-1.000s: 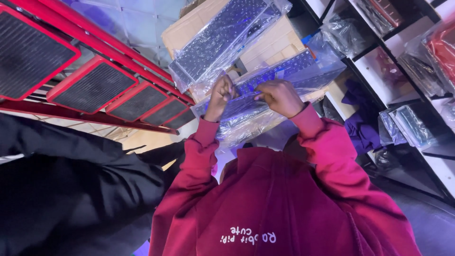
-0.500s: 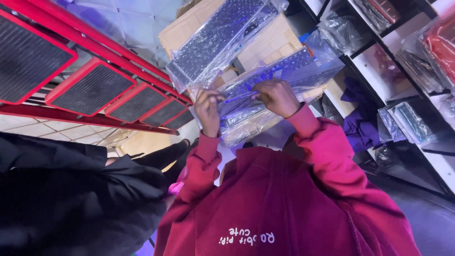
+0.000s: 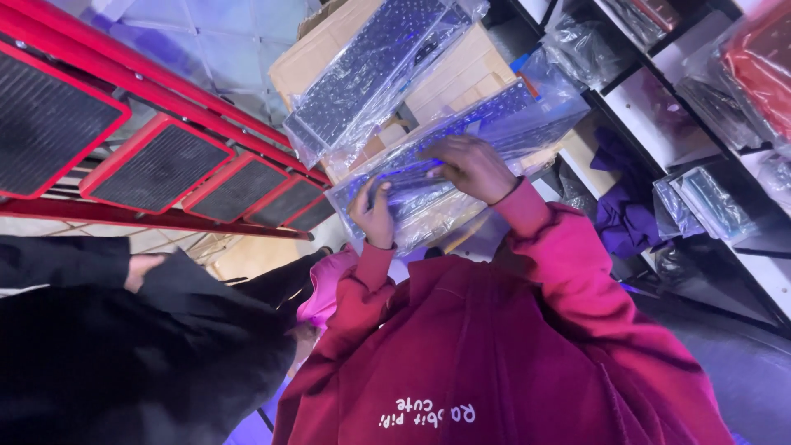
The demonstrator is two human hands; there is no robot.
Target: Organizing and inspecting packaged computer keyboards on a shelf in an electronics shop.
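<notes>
Plastic-wrapped keyboard (image 3: 461, 156) mid-frame, left hand (image 3: 375, 214) pinching its lower-left edge, right hand (image 3: 471, 167) flat on top, fingers spread, second keyboard (image 3: 371, 74) above.

Over the last second the left hand (image 3: 375, 216) has dropped from the upper edge of the bagged keyboard (image 3: 461, 165), where it was raised beside the right hand, down to the lower left corner of the plastic sleeve, which its fingers now pinch. The right hand (image 3: 471, 167) has slid a little leftward and lies flatter, palm down on the middle of the keyboard. The two hands, close together before, are now apart. The keyboard itself has tipped slightly, its left end sitting lower than it did.
</notes>
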